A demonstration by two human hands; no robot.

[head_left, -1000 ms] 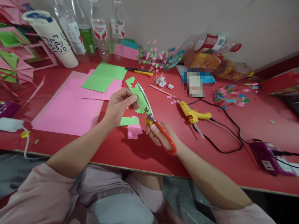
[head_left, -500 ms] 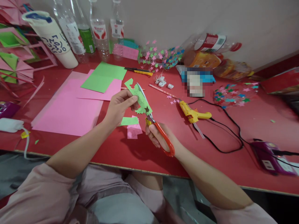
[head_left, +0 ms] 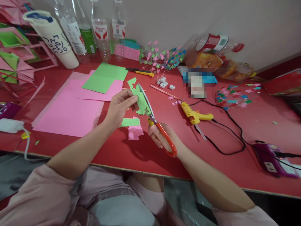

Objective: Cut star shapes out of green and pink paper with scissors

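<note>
The left grip was closed on a green strip, pinching its left edge between thumb and fingers above the red tabletop. The strip leaned out to the right of that grip, one star-shaped gap near its far end and a second, darker one near its lower end.

The right grip, to the right of the left one and nearer the person, was wrapped round the handles of the scissors. Their blades pointed away from that grip, up and to the left, and one ran along the right edge of the strip.

Below the left grip, between the two grips, lay a small green piece, partly over some pink scraps. To the left of the left grip were large pink sheets, and beyond it a green sheet rested on top of them. Farther beyond the left grip, to its right, lay a yellow-handled cutter.

Beyond the right grip a patterned pencil lay slantwise; to the right of that grip, and slightly farther off, sat a yellow glue gun.
</note>
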